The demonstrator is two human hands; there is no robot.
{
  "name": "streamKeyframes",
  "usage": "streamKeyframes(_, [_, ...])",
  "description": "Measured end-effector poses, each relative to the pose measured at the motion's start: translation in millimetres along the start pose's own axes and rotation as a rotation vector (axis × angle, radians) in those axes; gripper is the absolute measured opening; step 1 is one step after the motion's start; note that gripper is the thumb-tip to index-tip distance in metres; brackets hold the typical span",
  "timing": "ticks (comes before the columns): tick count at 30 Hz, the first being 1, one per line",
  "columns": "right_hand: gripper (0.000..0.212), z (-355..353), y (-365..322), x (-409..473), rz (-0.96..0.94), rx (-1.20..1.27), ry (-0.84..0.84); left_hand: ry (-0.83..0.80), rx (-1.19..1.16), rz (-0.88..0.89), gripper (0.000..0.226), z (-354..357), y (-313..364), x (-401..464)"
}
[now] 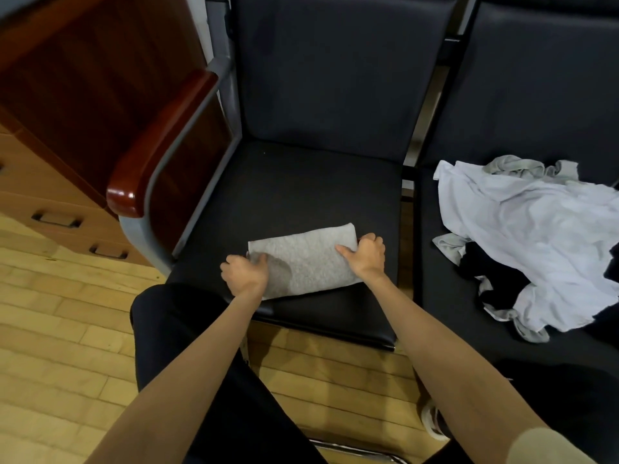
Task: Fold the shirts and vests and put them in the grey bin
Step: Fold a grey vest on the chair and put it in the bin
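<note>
Both hands grip the folded grey garment [306, 261] on the near chair seat [301, 189]: left hand [244, 270] pinching its left end, right hand [366, 254] its right. Lift evenly, keeping it taut; no bin is visible.

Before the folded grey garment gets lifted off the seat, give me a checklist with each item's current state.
1. Left hand grips the left end of the folded grey knit garment: ok.
2. Right hand grips its right end: ok.
3. Garment folded to a compact rectangle, flat on the black padded chair seat: ok.
4. Grey bin in view: not ok, none visible.
5. Loose pile of white, grey and black clothes lies apart on the next seat: ok.
</note>
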State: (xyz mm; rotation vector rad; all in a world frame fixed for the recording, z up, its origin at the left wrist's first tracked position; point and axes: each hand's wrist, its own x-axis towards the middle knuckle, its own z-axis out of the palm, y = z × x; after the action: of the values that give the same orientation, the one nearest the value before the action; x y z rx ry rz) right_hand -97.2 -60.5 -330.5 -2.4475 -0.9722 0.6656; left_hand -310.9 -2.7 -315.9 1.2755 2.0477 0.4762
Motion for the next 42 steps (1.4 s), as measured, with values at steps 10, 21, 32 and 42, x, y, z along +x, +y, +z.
streamKeyframes(10, [0.038,20,4,-3,-0.178,-0.065,0.099,0.248,0.338,0.250,0.036,44,-12,-7])
streamKeyframes(21, [0.036,29,6,-9,-0.232,0.109,0.047,0.205,0.176,0.091,0.028,39,4,-13])
streamKeyframes(32, [0.020,-105,-144,-61,-0.229,0.091,-0.150,-0.087,-0.049,-0.027,0.024,-147,105,-35])
streamKeyframes(42, [0.013,-175,-323,-122,-0.340,0.158,-0.041,-0.023,-0.214,0.073,0.027,-332,165,-31])
